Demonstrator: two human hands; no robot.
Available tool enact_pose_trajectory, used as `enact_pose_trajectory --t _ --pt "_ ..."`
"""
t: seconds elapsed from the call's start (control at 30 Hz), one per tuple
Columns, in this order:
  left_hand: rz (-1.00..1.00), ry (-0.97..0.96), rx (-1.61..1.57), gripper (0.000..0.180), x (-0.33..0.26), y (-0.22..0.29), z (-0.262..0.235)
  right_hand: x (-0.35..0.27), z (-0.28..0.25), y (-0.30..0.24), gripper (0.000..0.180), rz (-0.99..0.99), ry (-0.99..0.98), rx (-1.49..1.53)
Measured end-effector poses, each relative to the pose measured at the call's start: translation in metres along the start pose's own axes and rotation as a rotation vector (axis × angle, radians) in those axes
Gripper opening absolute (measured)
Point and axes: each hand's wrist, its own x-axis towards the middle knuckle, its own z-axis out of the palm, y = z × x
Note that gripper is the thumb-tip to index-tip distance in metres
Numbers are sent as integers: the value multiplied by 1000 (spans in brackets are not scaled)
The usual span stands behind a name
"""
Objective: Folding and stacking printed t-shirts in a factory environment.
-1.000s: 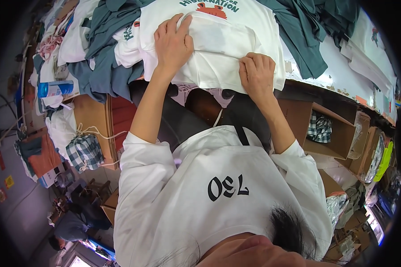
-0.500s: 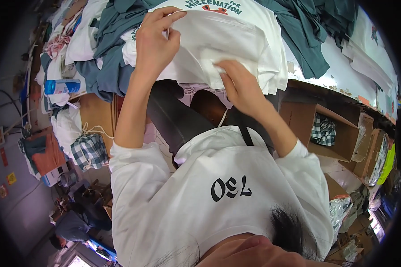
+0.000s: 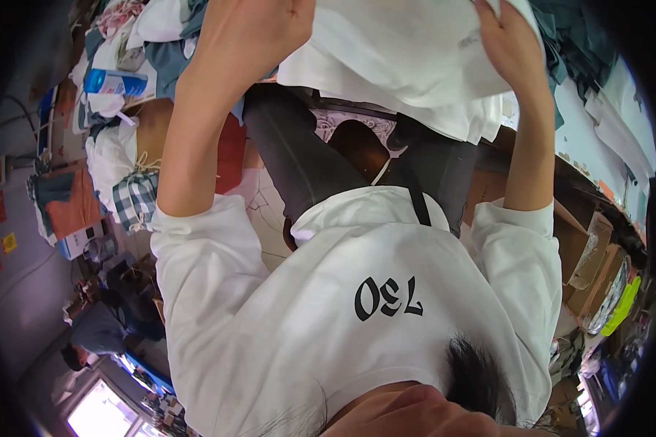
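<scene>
A white T-shirt (image 3: pixel 393 54) is raised off the table, spread between both hands, its lower edge hanging in loose folds. My left hand (image 3: pixel 266 29) is closed at the cloth's left side, partly cut off by the upper edge of the picture. At the right side, my right hand (image 3: pixel 514 47) grips the cloth, thumb on the near face and some fingers hidden. Beneath the raised shirt, more white fabric (image 3: pixel 463 124) drapes over the table's near edge. The printed front is out of sight.
Dark green garments (image 3: pixel 587 40) lie on the white tabletop (image 3: pixel 612 164) at right. A blue-and-white cylindrical container (image 3: pixel 116 82) rests among clothes at left. Below it hangs a checked cloth bag (image 3: pixel 133 200). Cardboard boxes (image 3: pixel 568 247) stand under the table. Another person (image 3: pixel 106 324) sits farther back.
Both hands have moved apart and come up closer to me, lifting the white shirt from the table. My right hand has shifted right and now grips the cloth's right side.
</scene>
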Motion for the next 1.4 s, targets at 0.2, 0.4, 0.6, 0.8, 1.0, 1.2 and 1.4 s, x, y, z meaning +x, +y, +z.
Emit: enact_pose_trajectory --t 0.2,0.4,0.6,0.8,1.0,1.2,1.4 --pt "49 6 16 76 -2 -6 -3 18 -21 -14 55 632 -559 -343" --pt "-121 -124 -51 78 6 -4 -17 -11 -32 -12 64 41 28 -172" --pt "9 -148 67 77 10 -11 -20 -16 -39 -27 63 72 28 -234" --pt "-38 -219 -57 75 13 -4 -16 -39 -11 3 58 14 42 -292" --pt "126 -106 6 72 15 -2 -5 -26 98 -23 44 189 -626 -11" --pt "205 -93 -60 68 26 -1 2 37 134 174 35 -399 55 -1421" --pt "272 -21 -194 61 26 -9 19 33 74 306 40 -29 -200 -506"
